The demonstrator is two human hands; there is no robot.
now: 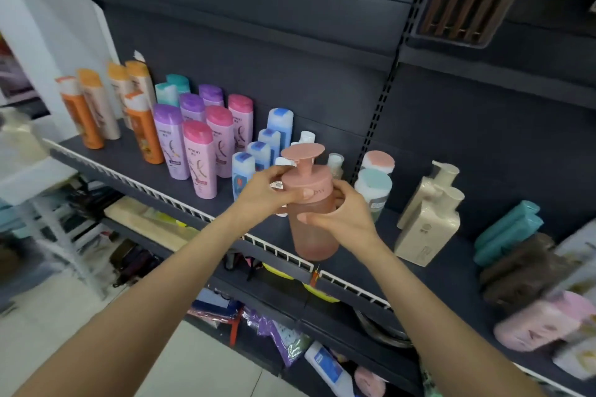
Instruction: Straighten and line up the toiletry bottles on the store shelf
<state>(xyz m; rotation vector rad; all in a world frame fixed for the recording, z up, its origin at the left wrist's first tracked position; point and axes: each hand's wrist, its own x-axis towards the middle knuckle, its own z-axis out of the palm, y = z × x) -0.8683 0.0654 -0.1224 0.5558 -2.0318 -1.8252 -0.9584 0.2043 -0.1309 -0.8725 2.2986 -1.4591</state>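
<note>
On the dark store shelf (129, 155), head view, we had both hands on a pink pump bottle (314, 229) near the front rail (277, 250). Our left hand (267, 192) held its upper part, grip closed around the collar with the thumb across the front and fingers curled behind the neck. Our right hand (343, 214) wrapped the body just below, thumb on the front, grip closed on the bottle too. The bottle stood about upright, its flat round pump head (303, 151) on top; we could not tell whether its base touched the shelf.

Behind it stood blue-capped bottles (258, 155) in a rough row running back to the panel, with small white-capped bottles (306, 137) partly hidden behind the pump head. To the left were pink-capped bottles (201, 159) and purple-capped bottles (171, 138), then teal-capped ones (172, 89) at the back, and orange bottles (142, 129) furthest left, loosely grouped. Just right of the pink bottle were two round-lidded containers (374, 184), one behind the other. Further right, two cream pump bottles (429, 219) stood touching, then teal boxes (506, 232), brown items (522, 271) and a pink pack (545, 322), blurred.
</note>
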